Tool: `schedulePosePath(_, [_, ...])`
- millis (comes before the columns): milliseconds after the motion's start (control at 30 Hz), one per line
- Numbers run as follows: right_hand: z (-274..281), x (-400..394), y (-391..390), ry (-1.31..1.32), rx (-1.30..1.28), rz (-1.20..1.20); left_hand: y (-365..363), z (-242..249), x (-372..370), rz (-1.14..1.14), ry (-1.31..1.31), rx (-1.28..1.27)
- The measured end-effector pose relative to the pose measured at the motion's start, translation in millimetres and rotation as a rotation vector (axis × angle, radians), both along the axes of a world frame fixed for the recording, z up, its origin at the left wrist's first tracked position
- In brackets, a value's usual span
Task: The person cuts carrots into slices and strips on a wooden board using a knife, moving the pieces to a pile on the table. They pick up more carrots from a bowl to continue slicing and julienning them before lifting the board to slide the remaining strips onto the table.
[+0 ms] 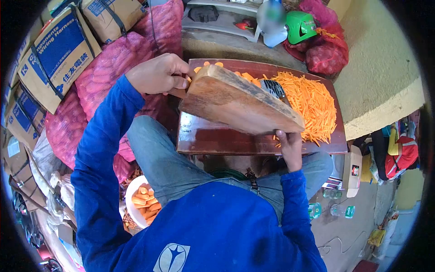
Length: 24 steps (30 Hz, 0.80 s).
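A thick wooden cutting board [235, 102] is tilted up above a low reddish-brown table [213, 139]. My left hand [161, 75] grips its handle end at the upper left, fingers closed. At the lower right corner my right hand [290, 147] holds the board with the thumb on its near face; the other fingers are partly hidden. Behind the board lie orange carrot slices [247, 77], partly covered by it. A heap of shredded carrot [312, 106] covers the table's right side. A dark patterned knife handle or blade [273, 88] shows beyond the board's far edge.
A white bucket [132, 199] of peeled carrots [146, 204] stands at my left. Red mesh sacks [113, 68] and strapped cartons [59, 54] are stacked at the left. A grey shelf [222, 27] stands behind the table. Plastic bottles [342, 211] lie on the right floor.
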State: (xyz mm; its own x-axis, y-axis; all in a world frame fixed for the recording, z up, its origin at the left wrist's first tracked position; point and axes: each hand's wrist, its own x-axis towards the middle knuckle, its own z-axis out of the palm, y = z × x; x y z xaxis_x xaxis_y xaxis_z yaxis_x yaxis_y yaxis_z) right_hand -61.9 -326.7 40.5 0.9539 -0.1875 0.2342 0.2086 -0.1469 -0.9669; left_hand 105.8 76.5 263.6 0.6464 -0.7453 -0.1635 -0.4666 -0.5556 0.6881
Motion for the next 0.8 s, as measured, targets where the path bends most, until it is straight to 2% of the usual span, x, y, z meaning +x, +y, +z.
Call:
schedulePosePath(33, [6, -6, 3, 0.017, -0.038, -0.017, 2, 0, -6, 0.005, 0.004, 0.003])
schedulePosePath(100, [29, -20, 13, -0.006, -0.069, -0.021, 4, -1, -18, 0.034, 0.219, -0.214])
schedulePosePath(133, [35, -28, 19, -0.034, -0.105, -0.031, 9, -10, -16, 0.031, 0.221, -0.206])
schedulePosePath(167, [32, -35, 12, 0.150, -0.119, 0.030, 18, -25, -11, -0.045, 0.187, -0.141])
schedulePosePath(200, [25, -35, 14, 0.147, -0.117, 0.025, 22, -33, -8, -0.121, 0.149, -0.080])
schedulePosePath(233, [14, -33, 19, 0.076, -0.111, 0.017, 15, -24, -21, -0.030, 0.290, -0.005])
schedulePosePath(267, [5, -32, 22, 0.005, -0.106, 0.008, 29, -75, -3, -0.147, 0.203, -0.085])
schedulePosePath(300, [0, -34, 18, 0.126, -0.068, 0.101, 24, -78, -6, -0.040, 0.304, 0.041])
schedulePosePath(333, [-6, -35, 19, 0.123, -0.067, 0.097, 19, -82, -14, 0.070, 0.404, 0.168])
schedulePosePath(433, [-12, -33, 26, 0.246, -0.135, 0.142, 22, -135, -14, 0.059, 0.329, 0.282])
schedulePosePath(600, [-33, -24, 30, 0.171, -0.223, 0.122, 26, -191, -19, 0.167, 0.293, 0.306])
schedulePosePath(667, [-32, -23, 33, 0.123, -0.229, 0.109, 36, -227, -15, 0.008, -0.069, 0.156])
schedulePosePath(700, [-30, -25, 33, 0.139, -0.260, 0.106, 28, -216, -23, 0.111, 0.039, 0.241])
schedulePosePath(733, [-29, -27, 32, 0.157, -0.292, 0.101, 28, -216, -27, 0.112, 0.039, 0.239])
schedulePosePath(800, [-29, -28, 30, 0.198, -0.249, 0.116, 28, -219, -37, 0.135, -0.318, 0.210])
